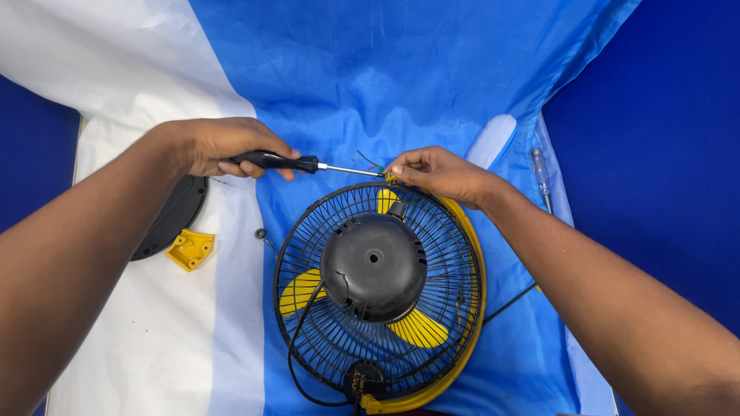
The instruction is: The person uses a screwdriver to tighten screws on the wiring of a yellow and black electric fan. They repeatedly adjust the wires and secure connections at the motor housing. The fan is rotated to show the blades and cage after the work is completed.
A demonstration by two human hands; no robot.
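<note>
A small table fan [378,289] lies face down on a blue and white sheet, with a black wire cage, yellow blades, a yellow rim and a black motor housing [374,266]. My left hand [223,146] grips a black-handled screwdriver [293,162] held level, its metal tip pointing right at the cage's top edge. My right hand [439,173] pinches the top of the cage rim where the tip meets it. Thin loose wires [368,163] stick up beside that spot.
A yellow plastic bracket [190,249] and a black round base [171,216] lie at the left under my forearm. A loose screw [263,236] lies beside the cage. A second clear-handled screwdriver [539,173] and a white object [491,139] rest at the upper right. A black cord [304,362] loops from the fan.
</note>
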